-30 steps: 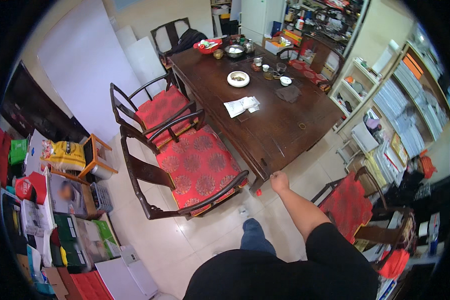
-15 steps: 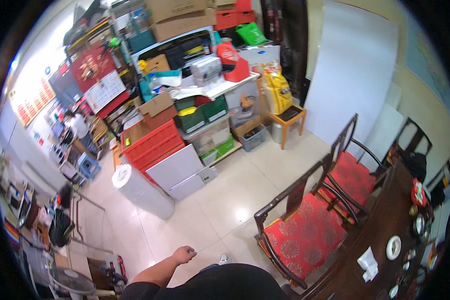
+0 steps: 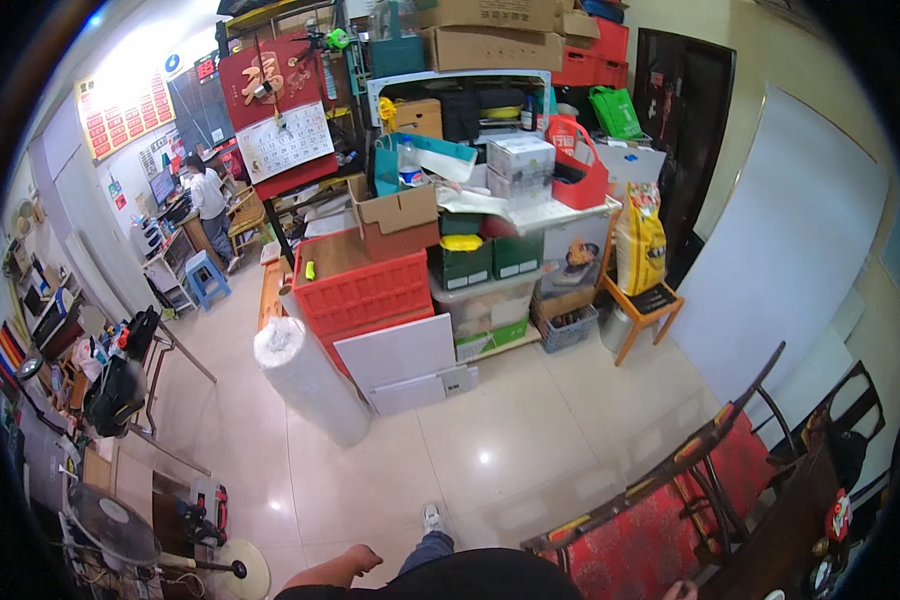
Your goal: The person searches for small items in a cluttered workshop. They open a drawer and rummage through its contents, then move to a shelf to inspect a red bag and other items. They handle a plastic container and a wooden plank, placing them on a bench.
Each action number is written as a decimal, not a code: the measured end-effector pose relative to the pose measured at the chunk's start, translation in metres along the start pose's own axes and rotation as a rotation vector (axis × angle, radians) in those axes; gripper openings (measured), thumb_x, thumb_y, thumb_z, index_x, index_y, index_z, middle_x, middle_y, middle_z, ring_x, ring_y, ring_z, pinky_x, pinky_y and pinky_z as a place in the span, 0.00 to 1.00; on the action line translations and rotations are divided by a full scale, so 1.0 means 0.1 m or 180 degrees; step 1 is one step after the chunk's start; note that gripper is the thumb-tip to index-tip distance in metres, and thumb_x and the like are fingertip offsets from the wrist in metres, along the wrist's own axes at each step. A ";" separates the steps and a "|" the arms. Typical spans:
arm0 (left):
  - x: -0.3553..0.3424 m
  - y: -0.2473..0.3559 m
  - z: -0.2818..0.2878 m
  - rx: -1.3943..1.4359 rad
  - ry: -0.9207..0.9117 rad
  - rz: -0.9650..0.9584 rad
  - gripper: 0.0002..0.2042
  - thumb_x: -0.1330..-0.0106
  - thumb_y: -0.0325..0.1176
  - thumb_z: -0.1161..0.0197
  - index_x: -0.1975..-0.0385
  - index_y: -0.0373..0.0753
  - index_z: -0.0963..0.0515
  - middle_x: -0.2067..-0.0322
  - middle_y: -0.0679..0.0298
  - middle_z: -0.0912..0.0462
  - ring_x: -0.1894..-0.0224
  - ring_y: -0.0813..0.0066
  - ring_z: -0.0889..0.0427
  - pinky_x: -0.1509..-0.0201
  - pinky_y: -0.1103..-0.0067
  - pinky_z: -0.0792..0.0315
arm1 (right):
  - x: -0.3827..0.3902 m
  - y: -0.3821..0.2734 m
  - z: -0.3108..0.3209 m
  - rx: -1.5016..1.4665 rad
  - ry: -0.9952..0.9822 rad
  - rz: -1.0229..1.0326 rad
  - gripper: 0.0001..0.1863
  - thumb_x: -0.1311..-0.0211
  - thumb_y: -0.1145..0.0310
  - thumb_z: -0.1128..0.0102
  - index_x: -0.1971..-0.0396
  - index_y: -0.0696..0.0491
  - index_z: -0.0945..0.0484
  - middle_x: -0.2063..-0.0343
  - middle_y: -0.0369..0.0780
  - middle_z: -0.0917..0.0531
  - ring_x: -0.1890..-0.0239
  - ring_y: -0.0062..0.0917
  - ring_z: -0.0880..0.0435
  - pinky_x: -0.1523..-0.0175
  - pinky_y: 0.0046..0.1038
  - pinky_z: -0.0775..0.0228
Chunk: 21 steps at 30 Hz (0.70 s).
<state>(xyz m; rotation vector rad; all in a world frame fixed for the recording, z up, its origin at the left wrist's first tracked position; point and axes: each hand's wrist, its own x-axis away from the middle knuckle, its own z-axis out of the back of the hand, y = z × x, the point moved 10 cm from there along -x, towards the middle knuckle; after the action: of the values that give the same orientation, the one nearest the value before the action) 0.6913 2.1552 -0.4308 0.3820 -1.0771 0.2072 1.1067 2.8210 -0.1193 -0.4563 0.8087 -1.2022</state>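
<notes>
My left hand (image 3: 363, 559) hangs low in front of my body, above the tiled floor. Its fingers look loosely curled, and I see nothing in them. Only a small part of my right hand (image 3: 681, 591) shows at the lower edge, beside a dark wooden chair with a red patterned seat (image 3: 625, 545). Whether its fingers touch the chair is hidden. One shoe (image 3: 432, 518) is visible on the floor ahead of my body.
Ahead stand a white wrapped roll (image 3: 315, 385), red crates (image 3: 362, 292) and a loaded shelf. A yellow sack (image 3: 640, 238) rests on a stool. White boards (image 3: 785, 225) lean at right. A fan (image 3: 115, 525) stands at left; a person (image 3: 210, 200) is far left.
My view has swung up and left, so the chairs and dark table sit lower right. My left hand is lower in view, and part of my right hand has appeared.
</notes>
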 end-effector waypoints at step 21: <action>-1.64 0.85 2.39 -0.0470 -0.0256 -0.0347 0.18 0.29 0.43 0.44 0.46 0.40 0.22 0.56 0.59 0.14 0.60 0.65 0.14 0.56 0.69 0.19 | -0.51 -2.07 -2.57 0.1832 -0.1073 -0.0522 0.47 0.51 0.76 0.36 0.28 0.59 0.46 0.24 0.50 0.56 0.25 0.49 0.51 0.23 0.48 0.55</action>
<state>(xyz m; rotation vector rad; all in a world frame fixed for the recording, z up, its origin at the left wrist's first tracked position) 0.3905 2.1406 -0.4593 0.3173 -1.1397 0.0152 0.7732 2.8278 -0.1246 -0.2391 0.1198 -1.3958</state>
